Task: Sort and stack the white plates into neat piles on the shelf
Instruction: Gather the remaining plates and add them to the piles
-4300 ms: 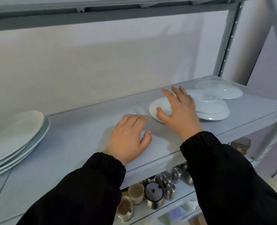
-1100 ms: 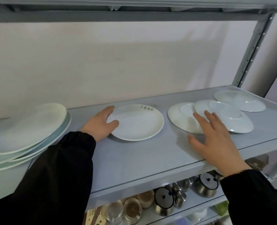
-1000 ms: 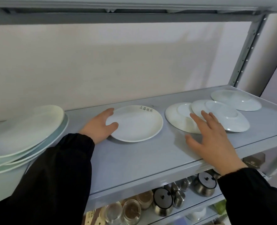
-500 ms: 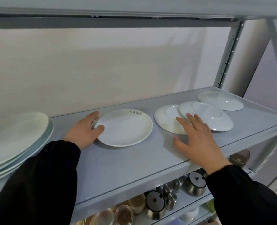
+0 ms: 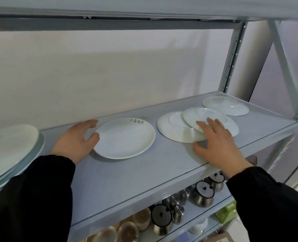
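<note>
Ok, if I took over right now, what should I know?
Left hand: open, thumb at the lettered plate's rim.
Right hand: open, fingers on the top plate, which overlaps the bottom plate; both upside down.
Far plate, upside down, farther right; big stack far left.
Done: lettered plate lies face up, middle.
Left: probably pile the three right plates neatly.

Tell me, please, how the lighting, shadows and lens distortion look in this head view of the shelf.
Head view: soft, even light, no harsh glare on the printed plate; head view: a broad, soft-edged shadow lies across the wall; head view: the plate stack at the left edge looks soft and stretched.
</note>
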The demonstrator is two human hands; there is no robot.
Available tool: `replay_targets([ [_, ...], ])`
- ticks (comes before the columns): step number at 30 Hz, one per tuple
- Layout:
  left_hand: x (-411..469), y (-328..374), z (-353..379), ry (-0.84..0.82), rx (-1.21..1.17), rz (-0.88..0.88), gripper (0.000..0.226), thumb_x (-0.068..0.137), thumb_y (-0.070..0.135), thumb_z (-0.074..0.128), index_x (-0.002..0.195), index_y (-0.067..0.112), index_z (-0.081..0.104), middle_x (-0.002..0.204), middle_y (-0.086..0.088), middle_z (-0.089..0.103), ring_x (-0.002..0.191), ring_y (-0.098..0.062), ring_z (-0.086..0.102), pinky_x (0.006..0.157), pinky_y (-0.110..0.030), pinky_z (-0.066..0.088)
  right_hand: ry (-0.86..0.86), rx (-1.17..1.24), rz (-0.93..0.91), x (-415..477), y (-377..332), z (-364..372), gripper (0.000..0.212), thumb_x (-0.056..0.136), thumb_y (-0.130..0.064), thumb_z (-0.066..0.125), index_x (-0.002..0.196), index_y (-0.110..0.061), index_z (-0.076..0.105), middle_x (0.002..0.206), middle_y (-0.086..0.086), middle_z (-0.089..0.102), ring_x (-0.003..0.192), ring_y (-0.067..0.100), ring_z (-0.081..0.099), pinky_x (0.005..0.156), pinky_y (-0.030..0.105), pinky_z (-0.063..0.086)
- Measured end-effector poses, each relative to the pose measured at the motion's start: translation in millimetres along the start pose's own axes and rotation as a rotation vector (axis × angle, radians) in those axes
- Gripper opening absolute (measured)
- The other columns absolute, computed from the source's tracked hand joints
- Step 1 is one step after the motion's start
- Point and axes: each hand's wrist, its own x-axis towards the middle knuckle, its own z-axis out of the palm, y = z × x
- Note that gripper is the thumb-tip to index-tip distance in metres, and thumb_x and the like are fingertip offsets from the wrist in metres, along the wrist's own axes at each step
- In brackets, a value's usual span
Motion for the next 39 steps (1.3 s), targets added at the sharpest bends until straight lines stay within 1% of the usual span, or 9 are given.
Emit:
replay_targets([
  [5, -1.8, 5.4, 0.2, 0.006, 0.082, 0.035, 0.039, 0.093, 0.027, 0.059, 0.132, 0.028, 0.059, 0.126, 0.011, 0.060, 0.121, -0.016, 0.052, 0.095, -0.026, 0.036, -0.041, -0.153, 0.098, 16.2, 27.1, -15.5, 0.069, 0.088, -0.038, 0.059, 0.151, -0.026, 0.033, 0.157, 0.012, 0.033, 0.147, 0.033, 0.023, 0.116, 0.055, 0.025],
  [9, -2.1, 7.4, 0.9, -0.010, 0.067, 0.042, 0.034, 0.093, 0.028, 0.058, 0.127, 0.031, 0.061, 0.118, 0.015, 0.061, 0.112, -0.013, 0.054, 0.091, -0.026, 0.036, -0.003, -0.184, 0.071, 14.1, 30.7, -19.6, 0.059, 0.087, -0.022, 0.054, 0.145, -0.022, 0.044, 0.141, 0.008, 0.051, 0.125, 0.036, 0.048, 0.092, 0.051, 0.049],
  [17, -3.3, 11.9, 0.8, -0.022, -0.027, 0.018, 0.031, 0.091, 0.030, 0.057, 0.121, 0.035, 0.061, 0.113, 0.018, 0.062, 0.101, -0.009, 0.055, 0.087, -0.025, 0.038, 0.185, -0.249, -0.035, 12.4, 26.3, -14.5, 0.055, 0.079, -0.001, 0.060, 0.132, -0.015, 0.058, 0.102, 0.013, 0.046, 0.085, 0.038, 0.053, 0.061, 0.037, 0.046],
  [23, -4.7, 13.7, 1.8, -0.016, -0.054, 0.014, 0.030, 0.091, 0.025, 0.056, 0.119, 0.035, 0.060, 0.111, 0.018, 0.062, 0.098, -0.008, 0.056, 0.083, -0.024, 0.038, 0.176, -0.184, -0.096, 17.3, 10.5, -21.5, 0.062, 0.088, 0.002, 0.049, 0.145, -0.020, 0.050, 0.134, 0.009, 0.055, 0.110, 0.037, 0.056, 0.083, 0.041, 0.049],
  [25, -4.4, 12.9, 2.3, -0.006, -0.066, 0.020, 0.030, 0.091, 0.023, 0.056, 0.118, 0.034, 0.061, 0.109, 0.017, 0.063, 0.102, -0.009, 0.055, 0.084, -0.024, 0.038, 0.196, -0.154, -0.144, 20.5, 5.2, -24.6, 0.066, 0.083, 0.010, 0.052, 0.143, -0.019, 0.054, 0.134, 0.011, 0.059, 0.113, 0.038, 0.058, 0.088, 0.044, 0.050],
  [29, -3.8, 13.5, 3.2, 0.001, -0.068, 0.019, 0.029, 0.090, 0.024, 0.056, 0.116, 0.036, 0.061, 0.109, 0.018, 0.062, 0.102, -0.007, 0.055, 0.083, -0.024, 0.038, 0.309, -0.151, -0.258, 23.7, -5.2, -29.7, 0.063, 0.077, 0.016, 0.056, 0.133, -0.013, 0.063, 0.122, 0.014, 0.067, 0.101, 0.040, 0.064, 0.080, 0.045, 0.053],
  [34, -3.1, 13.9, 4.1, 0.008, -0.065, 0.029, 0.029, 0.091, 0.024, 0.057, 0.118, 0.035, 0.061, 0.110, 0.017, 0.061, 0.098, -0.007, 0.054, 0.083, -0.024, 0.037, 0.473, -0.091, -0.323, 24.7, -26.6, -44.9, 0.061, 0.077, 0.017, 0.056, 0.128, -0.015, 0.066, 0.115, 0.012, 0.070, 0.095, 0.038, 0.064, 0.073, 0.036, 0.050],
  [37, -2.2, 11.2, 4.7, 0.017, -0.064, 0.028, 0.028, 0.091, 0.024, 0.057, 0.117, 0.036, 0.061, 0.110, 0.018, 0.061, 0.100, -0.005, 0.053, 0.083, -0.023, 0.037, 0.558, 0.031, -0.363, 23.8, -42.8, -53.8, 0.063, 0.077, 0.017, 0.052, 0.129, -0.016, 0.065, 0.118, 0.008, 0.069, 0.102, 0.028, 0.060, 0.080, 0.028, 0.048],
  [39, -1.2, 8.9, 5.2, 0.030, -0.063, 0.037, 0.028, 0.091, 0.023, 0.058, 0.115, 0.038, 0.060, 0.110, 0.017, 0.061, 0.102, -0.005, 0.053, 0.085, -0.023, 0.037, 0.575, 0.198, -0.373, 28.2, -52.8, -57.9, 0.060, 0.081, 0.013, 0.048, 0.130, -0.016, 0.064, 0.120, 0.001, 0.067, 0.107, 0.016, 0.057, 0.091, 0.012, 0.041],
])
